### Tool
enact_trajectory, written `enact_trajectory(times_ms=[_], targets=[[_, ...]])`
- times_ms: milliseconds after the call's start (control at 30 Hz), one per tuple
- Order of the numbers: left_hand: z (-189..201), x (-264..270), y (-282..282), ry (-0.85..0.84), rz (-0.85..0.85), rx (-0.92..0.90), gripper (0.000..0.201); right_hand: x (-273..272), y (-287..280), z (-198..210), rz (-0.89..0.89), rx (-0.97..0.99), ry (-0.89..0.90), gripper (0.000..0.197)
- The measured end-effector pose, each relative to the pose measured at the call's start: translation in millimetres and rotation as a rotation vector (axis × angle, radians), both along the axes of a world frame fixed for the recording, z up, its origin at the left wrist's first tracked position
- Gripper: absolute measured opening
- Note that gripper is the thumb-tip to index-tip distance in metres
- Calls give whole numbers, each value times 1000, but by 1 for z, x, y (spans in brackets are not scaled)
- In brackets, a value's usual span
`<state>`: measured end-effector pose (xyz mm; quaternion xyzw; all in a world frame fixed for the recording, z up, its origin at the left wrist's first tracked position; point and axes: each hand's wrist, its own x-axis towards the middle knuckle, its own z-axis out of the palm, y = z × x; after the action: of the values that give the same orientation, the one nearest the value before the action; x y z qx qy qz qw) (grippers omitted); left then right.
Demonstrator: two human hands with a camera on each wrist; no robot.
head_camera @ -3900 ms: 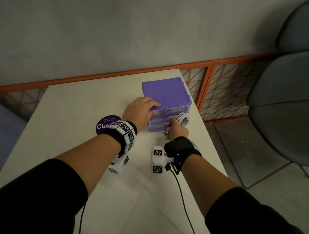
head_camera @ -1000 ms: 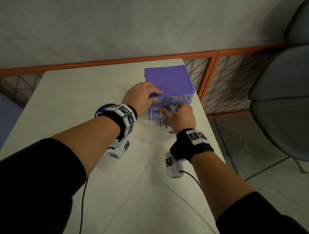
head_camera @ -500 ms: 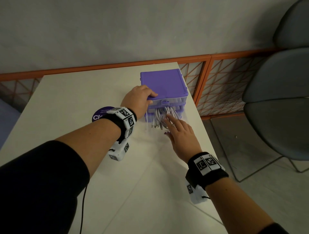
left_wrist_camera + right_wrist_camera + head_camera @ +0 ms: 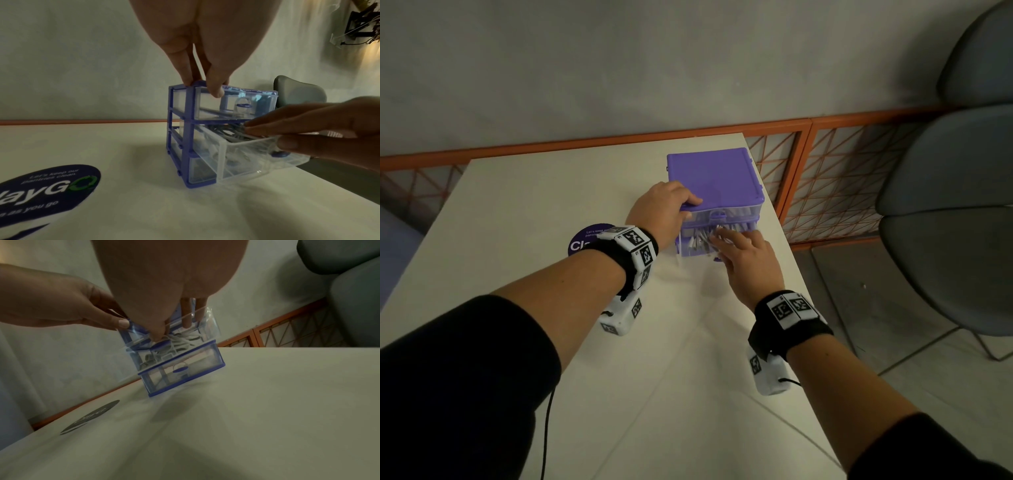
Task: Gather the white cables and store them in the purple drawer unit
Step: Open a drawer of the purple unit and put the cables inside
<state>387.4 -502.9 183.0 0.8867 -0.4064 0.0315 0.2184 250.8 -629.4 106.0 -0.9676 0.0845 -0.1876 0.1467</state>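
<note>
The purple drawer unit (image 4: pixel 714 178) stands near the table's far right edge. Its clear middle drawer (image 4: pixel 236 155) is pulled out toward me, and the white cables (image 4: pixel 700 240) lie bundled inside it. My left hand (image 4: pixel 686 209) grips the unit's top front-left corner, fingers on the lid and thumb (image 4: pixel 214 90) on the front. My right hand (image 4: pixel 722 240) reaches over the drawer with straight fingers (image 4: pixel 187 321) pressing down on the cables (image 4: pixel 182 339). The top and bottom drawers are closed.
The white table (image 4: pixel 544 212) carries a round purple sticker (image 4: pixel 582 241) left of the unit. An orange mesh railing (image 4: pixel 825 178) runs behind and to the right. A grey chair (image 4: pixel 948 212) stands on the floor at the right.
The right hand, which earlier held the coiled cables beside the unit, has let them go into the open drawer and now pushes its fingers further over them. The left hand stays on the unit.
</note>
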Motion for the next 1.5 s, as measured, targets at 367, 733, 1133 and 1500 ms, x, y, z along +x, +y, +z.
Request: enact_trajectory(times_ms=[367, 733, 1133, 1500], targets=[[-41, -21, 26, 323, 76, -210, 94, -11, -30, 3, -239, 703, 50, 86], [-58, -21, 26, 692, 80, -450, 103, 7, -54, 16, -16, 944, 95, 78], [-61, -13, 11, 461, 251, -471, 61, 28, -50, 4, -336, 884, -98, 43], [-53, -10, 10, 430, 276, -395, 50, 30, -41, 6, -376, 908, -119, 41]])
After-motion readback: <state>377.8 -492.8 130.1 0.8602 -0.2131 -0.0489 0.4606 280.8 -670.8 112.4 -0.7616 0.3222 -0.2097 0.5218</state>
